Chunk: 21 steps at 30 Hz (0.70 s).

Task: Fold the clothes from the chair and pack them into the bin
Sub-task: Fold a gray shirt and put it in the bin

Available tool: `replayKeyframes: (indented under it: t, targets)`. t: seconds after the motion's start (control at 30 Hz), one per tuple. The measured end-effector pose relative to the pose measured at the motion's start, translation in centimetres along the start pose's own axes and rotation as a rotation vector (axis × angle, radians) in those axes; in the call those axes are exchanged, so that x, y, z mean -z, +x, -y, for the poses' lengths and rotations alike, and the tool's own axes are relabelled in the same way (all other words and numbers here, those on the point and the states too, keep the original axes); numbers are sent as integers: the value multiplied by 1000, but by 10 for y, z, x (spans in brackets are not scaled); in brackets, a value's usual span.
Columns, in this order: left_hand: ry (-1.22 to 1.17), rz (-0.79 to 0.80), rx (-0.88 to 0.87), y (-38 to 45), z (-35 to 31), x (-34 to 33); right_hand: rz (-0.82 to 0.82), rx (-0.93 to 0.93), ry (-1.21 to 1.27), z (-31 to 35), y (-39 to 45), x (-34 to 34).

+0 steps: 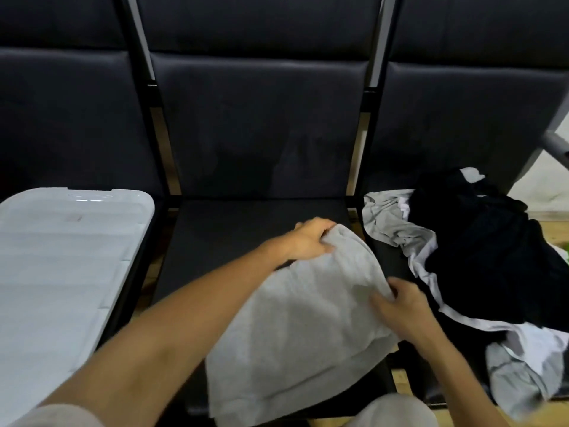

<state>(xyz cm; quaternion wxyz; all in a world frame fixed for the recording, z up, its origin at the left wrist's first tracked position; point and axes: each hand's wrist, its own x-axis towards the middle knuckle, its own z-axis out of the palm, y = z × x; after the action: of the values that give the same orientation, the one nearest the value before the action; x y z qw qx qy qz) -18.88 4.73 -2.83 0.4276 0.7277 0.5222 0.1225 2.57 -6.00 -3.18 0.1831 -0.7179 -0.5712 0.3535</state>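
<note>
We judge the task barely begun: the left hand (311, 238) and right hand (397, 306) each pinch an edge of one grey garment (295, 328) at centre frame, the pile (480, 251) waits at right, the bin (61, 257) (lid on) sits at left.

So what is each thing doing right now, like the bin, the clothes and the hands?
Left hand: grips the far edge of the grey garment.
Right hand: pinches the garment's right edge.
Grey garment: spread on the middle chair seat, partly folded, not yet in the bin.
Bin: on the left seat, white lid closed.
Clothes pile: crumpled on the right seat, unfolded, black and grey mixed.
Middle chair: holds only the grey garment.
</note>
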Motion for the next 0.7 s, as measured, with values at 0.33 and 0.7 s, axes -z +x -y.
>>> replayKeyframes:
  t: [0.33,0.7]
  targets:
    - [815,429,146,-145,114,81,632,221,199,42,-54,-107]
    - [1193,250,-355,-84,70,-23,496,-55,-151,7,-26,-118]
